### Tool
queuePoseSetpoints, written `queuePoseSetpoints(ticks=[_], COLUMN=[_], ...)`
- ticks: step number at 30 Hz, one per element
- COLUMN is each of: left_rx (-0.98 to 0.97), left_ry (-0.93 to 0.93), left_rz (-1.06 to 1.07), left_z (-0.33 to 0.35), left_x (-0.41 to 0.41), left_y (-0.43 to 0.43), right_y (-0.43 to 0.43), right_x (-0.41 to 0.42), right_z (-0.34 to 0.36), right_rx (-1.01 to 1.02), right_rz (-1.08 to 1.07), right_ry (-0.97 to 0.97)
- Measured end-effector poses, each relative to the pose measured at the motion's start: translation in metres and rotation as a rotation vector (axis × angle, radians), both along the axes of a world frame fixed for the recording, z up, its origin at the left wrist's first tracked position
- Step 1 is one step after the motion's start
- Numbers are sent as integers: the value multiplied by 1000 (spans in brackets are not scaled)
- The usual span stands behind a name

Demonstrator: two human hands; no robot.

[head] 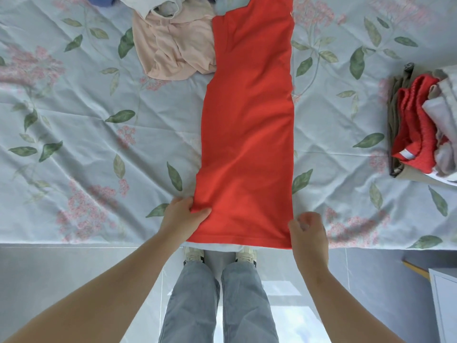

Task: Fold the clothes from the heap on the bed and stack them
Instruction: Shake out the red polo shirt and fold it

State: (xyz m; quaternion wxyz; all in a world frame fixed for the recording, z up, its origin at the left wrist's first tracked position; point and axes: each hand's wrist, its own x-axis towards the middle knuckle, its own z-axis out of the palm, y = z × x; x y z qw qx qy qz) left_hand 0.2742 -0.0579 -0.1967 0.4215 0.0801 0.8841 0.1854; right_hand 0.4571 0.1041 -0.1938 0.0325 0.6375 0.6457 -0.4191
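Note:
A red garment (249,120) lies on the bed as a long narrow strip, its sides folded in, running from the near edge to the far heap. My left hand (184,214) pinches its near left corner, thumb on top of the cloth. At the near right corner my right hand (308,232) has its fingers curled against the edge; whether it grips the fabric is not plain. A heap of unfolded clothes (173,43), beige and pale, sits at the far middle. The stack of folded clothes (420,125) is at the right.
The bed is covered by a pale blue floral sheet (86,107), with its near edge just in front of my legs. A white cabinet corner (442,293) stands on the tiled floor at the lower right.

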Motion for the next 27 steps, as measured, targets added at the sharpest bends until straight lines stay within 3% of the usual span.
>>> queuePoseSetpoints(ticks=[2, 5, 7, 9, 12, 17, 20, 22, 27], left_rx=[156, 302, 252, 143, 135, 187, 111, 62, 34], left_ry=[34, -69, -134, -184, -255, -234, -90, -16, -59], left_rz=[157, 317, 254, 166, 224, 267, 195, 172, 175], left_z=[4, 9, 7, 5, 4, 1, -3, -2, 6], left_x=[3, 7, 7, 3, -4, 11, 22, 27, 35], left_y=[13, 30, 33, 29, 22, 25, 20, 14, 6], right_y=[8, 19, 28, 38, 53, 51, 41, 35, 24], right_x=[-9, -14, -4, 10, 28, 13, 14, 25, 33], right_z=[-2, -3, -4, -1, -2, -13, -15, -17, -13], right_rx=[-22, -16, -160, -433, -676, -536, -364, -418, -523], right_rz=[62, 133, 5, -204, -433, -151, -75, -124, -167], right_ry=[44, 57, 132, 295, 412, 239, 130, 97, 98])
